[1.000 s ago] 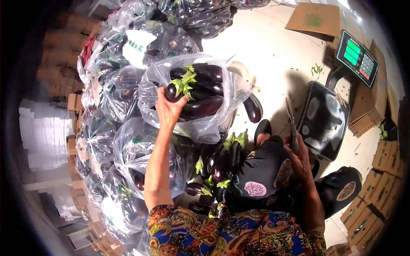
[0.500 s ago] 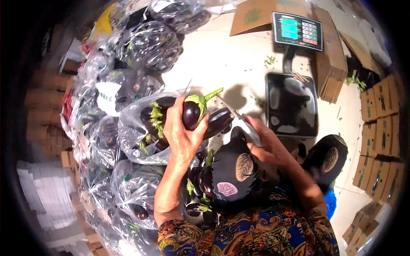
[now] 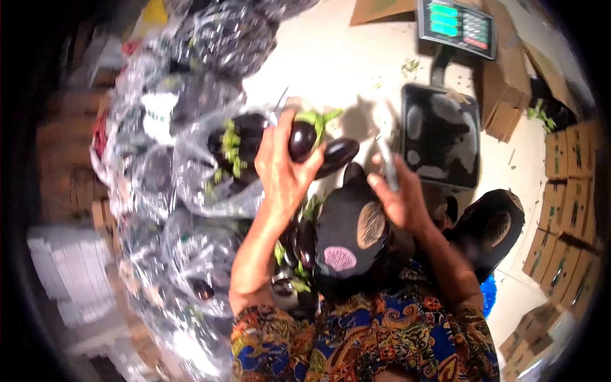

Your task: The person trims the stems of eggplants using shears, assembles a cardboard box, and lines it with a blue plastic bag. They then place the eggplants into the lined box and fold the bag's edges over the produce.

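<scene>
My left hand [image 3: 280,169] is closed round a dark purple eggplant [image 3: 301,139], its green cap and stem pointing right. A thin pointed sliver [image 3: 283,97] sticks up beyond those fingers. Just below and right of the held eggplant lies a second, longer eggplant [image 3: 340,153]. Under my left wrist is an open clear plastic bag [image 3: 194,172] with several eggplants [image 3: 245,130] in it. My right hand [image 3: 402,197] grips a knife [image 3: 387,167] by its grey handle, the tip pointing up and away from the stem; motion blurs the blade.
Filled plastic bags [image 3: 219,44] are heaped along the left. A digital scale [image 3: 439,137] with a lit display [image 3: 443,19] stands at the right. Beyond it are cardboard sheets [image 3: 506,83] and stacked boxes [image 3: 560,204]. Loose eggplants [image 3: 305,245] lie beside my knee [image 3: 350,235].
My right hand has drawn the knife back to the right, away from the eggplant's stem. My left hand still holds the eggplant, now slightly further right in view. The camera view has shifted.
</scene>
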Demonstrator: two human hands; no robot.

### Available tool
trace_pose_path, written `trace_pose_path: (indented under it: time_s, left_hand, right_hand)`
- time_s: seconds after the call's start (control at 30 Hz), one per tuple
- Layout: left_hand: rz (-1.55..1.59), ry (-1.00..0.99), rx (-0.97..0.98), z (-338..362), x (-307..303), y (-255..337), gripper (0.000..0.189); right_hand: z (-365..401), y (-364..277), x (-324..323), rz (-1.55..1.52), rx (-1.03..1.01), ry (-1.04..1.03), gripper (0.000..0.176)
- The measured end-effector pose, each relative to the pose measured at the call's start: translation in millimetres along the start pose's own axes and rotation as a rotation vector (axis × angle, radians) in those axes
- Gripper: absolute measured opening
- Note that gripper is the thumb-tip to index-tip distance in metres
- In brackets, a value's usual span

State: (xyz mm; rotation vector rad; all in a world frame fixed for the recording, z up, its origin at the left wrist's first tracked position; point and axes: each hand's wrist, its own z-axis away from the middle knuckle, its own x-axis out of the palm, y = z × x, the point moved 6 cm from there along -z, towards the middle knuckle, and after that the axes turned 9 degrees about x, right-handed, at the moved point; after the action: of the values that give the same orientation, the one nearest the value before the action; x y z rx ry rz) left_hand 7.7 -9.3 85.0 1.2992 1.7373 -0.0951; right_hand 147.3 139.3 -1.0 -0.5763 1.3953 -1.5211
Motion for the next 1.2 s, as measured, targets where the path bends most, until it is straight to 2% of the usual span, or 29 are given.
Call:
trace_pose_path:
  time_s: [0.03, 0.1, 0.13, 0.2, 0.3, 0.4, 0.43, 0.47, 0.53, 0.6, 0.63, 0.67, 0.7, 0.73, 0.77, 0.8, 0.83, 0.87, 0.9, 0.93, 0.97, 1.03, 1.07, 1.1, 1.17, 1.2]
  left_hand:
    - [-0.010, -0.015, -0.033, 2, -8, -3, 0.068]
    - [-0.024, -0.064, -0.043, 9, -33, -12, 0.066]
    - [-0.008, -0.105, -0.025, 13, -47, -18, 0.065]
    - [0.056, -0.244, -0.109, 28, -71, -28, 0.063]
    - [0.088, -0.660, -0.225, 71, -95, -28, 0.063]
    - [-0.024, -1.020, -0.319, 140, -100, -17, 0.069]
    - [-0.084, -1.126, -0.344, 176, -98, -19, 0.073]
    - [-0.145, -1.230, -0.370, 217, -95, -22, 0.077]
    - [-0.152, -1.250, -0.343, 284, -96, -18, 0.077]
    - [-0.106, -1.429, -0.502, 357, -92, -25, 0.072]
    - [-0.186, -1.428, -0.465, 391, -92, -26, 0.071]
    - [-0.268, -1.423, -0.422, 426, -90, -27, 0.071]
    - [-0.354, -1.336, -0.353, 450, -88, -29, 0.065]
    - [-0.372, -1.291, -0.389, 461, -89, -29, 0.057]
    - [-0.394, -1.186, -0.373, 466, -86, -31, 0.052]
    - [-0.412, -1.081, -0.352, 462, -82, -36, 0.047]
    - [-0.412, -1.146, -0.345, 446, -77, -39, 0.041]
    - [-0.309, -1.100, -0.385, 435, -72, -42, 0.041]
    - [-0.211, -1.046, -0.422, 424, -66, -48, 0.040]
    - [-0.115, -0.992, -0.449, 404, -59, -56, 0.039]
    - [-0.068, -0.942, -0.534, 329, -65, -47, 0.041]
    - [0.135, -0.596, -0.492, 258, -65, -64, 0.038]
    - [0.152, -0.485, -0.461, 226, -66, -79, 0.035]
    - [0.034, -0.429, -0.372, 202, -67, -98, 0.031]
    - [0.009, -0.263, -0.405, 180, -59, -151, 0.026]
    - [0.026, -0.232, -0.440, 167, -53, -172, 0.026]
  right_hand:
    - [1, -3, -1, -0.034, -0.148, 0.019, 0.025]
    - [-3, 17, 3, -0.158, -0.090, -0.130, 0.030]
    - [-2, 27, 5, -0.233, 0.124, -0.218, 0.031]
    - [-2, 39, 1, -0.087, 0.089, -0.207, 0.030]
    - [6, 43, 1, -0.043, 0.192, -0.215, 0.034]
    - [-2, 75, 4, -0.074, 0.235, -0.249, 0.038]
    - [1, 86, 2, -0.144, 0.270, -0.252, 0.048]
    - [2, 89, 1, -0.203, 0.181, -0.281, 0.052]
    - [2, 96, -1, -0.324, 0.000, -0.334, 0.060]
    - [-3, 128, 1, -0.264, 0.099, -0.371, 0.067]
    - [-9, 143, 2, -0.236, 0.136, -0.381, 0.070]
    - [-14, 158, 3, -0.240, 0.091, -0.380, 0.071]
    - [-16, 173, 4, -0.244, 0.045, -0.382, 0.072]
    - [-16, 165, 7, -0.247, -0.003, -0.386, 0.072]
    - [-10, 165, 2, -0.129, 0.048, -0.297, 0.074]
    - [-15, 168, 2, -0.093, -0.020, -0.296, 0.072]
    - [-21, 187, 1, -0.053, -0.083, -0.296, 0.071]
    - [-21, 165, 8, -0.010, -0.142, -0.301, 0.069]
    - [-18, 154, 3, 0.072, 0.072, -0.432, 0.060]
    - [-15, 139, 4, 0.039, 0.026, -0.376, 0.057]
    - [-10, 130, 3, 0.005, -0.013, -0.320, 0.054]
    - [-21, 167, 2, -0.094, 0.111, -0.347, 0.051]
    - [-21, 163, -2, -0.081, 0.051, -0.310, 0.050]
    - [-15, 153, -3, -0.069, -0.007, -0.275, 0.049]
    - [-12, 137, 3, -0.242, -0.042, -0.300, 0.043]
    - [-16, 140, 4, -0.051, 0.107, -0.278, 0.044]
